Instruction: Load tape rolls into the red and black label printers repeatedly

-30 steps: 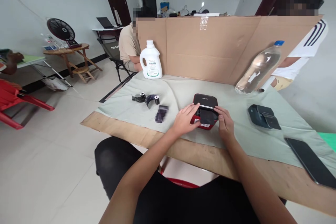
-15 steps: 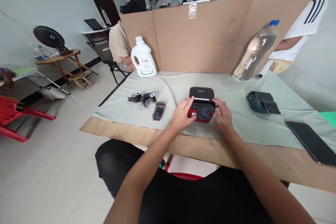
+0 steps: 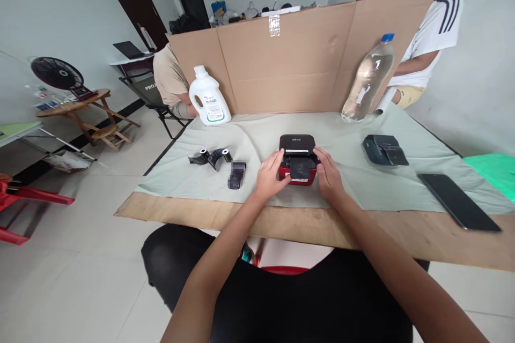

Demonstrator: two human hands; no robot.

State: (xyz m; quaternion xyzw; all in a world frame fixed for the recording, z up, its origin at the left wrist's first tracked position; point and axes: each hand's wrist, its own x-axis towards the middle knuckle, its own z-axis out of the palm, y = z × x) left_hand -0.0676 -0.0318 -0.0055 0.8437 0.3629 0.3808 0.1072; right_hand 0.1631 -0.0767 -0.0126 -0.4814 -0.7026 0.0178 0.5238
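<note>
A small red-and-black printer [image 3: 298,142] sits on the cloth in front of me, its lid raised. A flat black sheet [image 3: 300,168] hangs out over its front. My left hand [image 3: 270,173] holds the printer's left side, thumb at the lower front edge. From the right, my right hand [image 3: 330,176] rests its fingers against the other side. Two small rolls of black strip [image 3: 213,157] lie to the left, partly unrolled. Nearer my left hand is a dark piece [image 3: 237,176], partly blurred out. A second dark printer-like device [image 3: 385,150] stands to the right.
A black phone [image 3: 458,201] lies at the table's right front. Behind stand a white detergent jug [image 3: 209,97], a tilted clear bottle [image 3: 368,83] and a cardboard screen [image 3: 281,75]. Two people sit beyond it. Green material [image 3: 493,169] lies at the right edge.
The camera view has turned slightly to the right, so things appear further left. Both hands stay at the printer's sides, with no clear change in their grip.
</note>
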